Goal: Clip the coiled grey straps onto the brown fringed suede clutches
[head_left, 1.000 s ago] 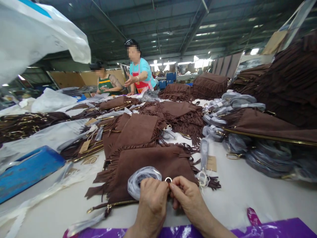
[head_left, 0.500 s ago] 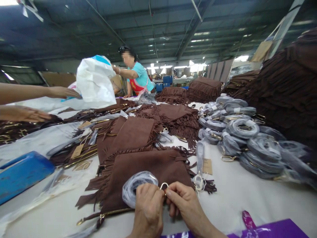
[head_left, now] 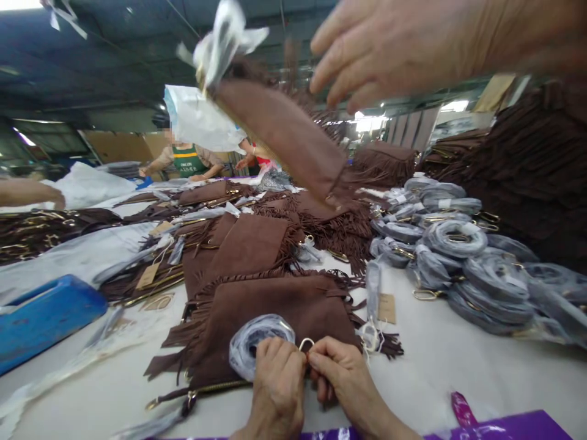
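A brown fringed bag [head_left: 275, 299] lies flat in front of me, its brass zip along the near edge. On it rests a coiled strap in clear plastic [head_left: 243, 342], and my left hand [head_left: 279, 379] is closed over the coil's right side. My right hand [head_left: 337, 373] pinches at the base of a gold metal clasp [head_left: 306, 344], touching my left fingertips. The clasp's loop points up between the two hands. A wrapped strap end with a brown tag [head_left: 386, 307] lies right of the bag.
Wrapped strap coils [head_left: 454, 238] pile up at the right, beside a tall brown fringed stack [head_left: 527, 165]. A blue container [head_left: 50, 318] is at the left. Another person's hand [head_left: 389, 55] reaches in at top right, near a blurred brown bag [head_left: 284, 128] in mid-air.
Another person's hand and an airborne brown bag have come into view above the table. The white bag at the back has shifted, and a person in green now shows. My hands keep nearly the same pose.
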Tool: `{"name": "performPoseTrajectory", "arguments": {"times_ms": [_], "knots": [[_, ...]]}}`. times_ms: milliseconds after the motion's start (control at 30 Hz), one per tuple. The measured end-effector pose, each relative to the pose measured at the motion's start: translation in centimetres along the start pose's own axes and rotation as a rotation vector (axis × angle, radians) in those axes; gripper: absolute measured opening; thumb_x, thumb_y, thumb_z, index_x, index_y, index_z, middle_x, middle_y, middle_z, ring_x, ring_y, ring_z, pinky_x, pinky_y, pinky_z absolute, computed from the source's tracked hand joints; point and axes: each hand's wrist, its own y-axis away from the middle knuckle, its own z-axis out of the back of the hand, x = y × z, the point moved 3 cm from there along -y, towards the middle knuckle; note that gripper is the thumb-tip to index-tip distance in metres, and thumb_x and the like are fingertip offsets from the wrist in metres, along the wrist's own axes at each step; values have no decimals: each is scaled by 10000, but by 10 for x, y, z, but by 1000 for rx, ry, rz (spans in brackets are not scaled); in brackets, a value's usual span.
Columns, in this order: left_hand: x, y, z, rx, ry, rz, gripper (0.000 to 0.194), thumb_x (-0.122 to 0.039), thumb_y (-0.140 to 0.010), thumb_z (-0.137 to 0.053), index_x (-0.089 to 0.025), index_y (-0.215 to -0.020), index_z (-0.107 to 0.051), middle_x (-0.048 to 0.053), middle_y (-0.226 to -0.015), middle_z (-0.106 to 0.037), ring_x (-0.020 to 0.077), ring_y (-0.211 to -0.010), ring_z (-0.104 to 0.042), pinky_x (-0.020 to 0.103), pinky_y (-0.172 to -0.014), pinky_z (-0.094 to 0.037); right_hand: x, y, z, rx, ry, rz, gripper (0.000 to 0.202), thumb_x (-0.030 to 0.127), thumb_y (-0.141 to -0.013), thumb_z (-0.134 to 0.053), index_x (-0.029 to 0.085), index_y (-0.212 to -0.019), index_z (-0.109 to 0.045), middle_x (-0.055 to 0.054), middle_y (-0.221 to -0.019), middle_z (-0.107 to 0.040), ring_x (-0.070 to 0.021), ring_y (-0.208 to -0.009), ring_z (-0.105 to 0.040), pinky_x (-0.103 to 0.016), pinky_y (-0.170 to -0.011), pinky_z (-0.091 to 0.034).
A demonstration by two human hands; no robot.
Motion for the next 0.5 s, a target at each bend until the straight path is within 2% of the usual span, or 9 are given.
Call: {"name": "performPoseTrajectory", "arguments": {"times_ms": [200, 267, 333, 400, 500], "knots": [[-1, -4, 1, 10, -20, 1, 236, -67, -837, -357, -165, -676, -498, 22, -639, -487, 172, -649, -445, 330, -654, -319, 0, -2, -1, 15, 63, 60, 343, 483, -707, -520, 170, -579, -464, 64, -405, -452, -60, -312, -400, -166, -346, -258], [-2, -10, 10, 60, 30, 16, 227, -83, -841, -358, -164, -698, -516, 30, -668, -522, 175, -674, -473, 326, -652, -356, -1, 0, 1, 30, 125, 102, 327, 475, -759, -488, 171, -638, -482, 66, -400, -443, -71, -328, -409, -174, -360, -281], [3, -14, 27, 99, 114, 27, 182, -92, -827, -388, -165, -824, -555, 49, -795, -583, 182, -778, -515, 325, -706, -408, 1, 4, 6, 15, 246, 180, 290, 437, -824, -446, 163, -778, -530, 36, -490, -513, -93, -382, -461, -197, -394, -339], [16, -12, 50, 88, 134, 47, 261, -84, -802, -407, -179, -1000, -548, 63, -968, -599, 188, -920, -522, 333, -800, -431, 8, 12, 9, -28, 452, 365, 240, 356, -873, -420, 163, -945, -543, -35, -714, -605, -127, -528, -550, -237, -491, -423], [45, 4, 77, 65, 33, 141, 400, -62, -739, -398, -182, -1105, -508, 81, -1089, -579, 210, -1034, -501, 387, -889, -418, 18, 26, -2, -1, 844, 747, 254, 225, -865, -457, 172, -1105, -522, -109, -1081, -577, -205, -886, -570, -320, -755, -455]]}}
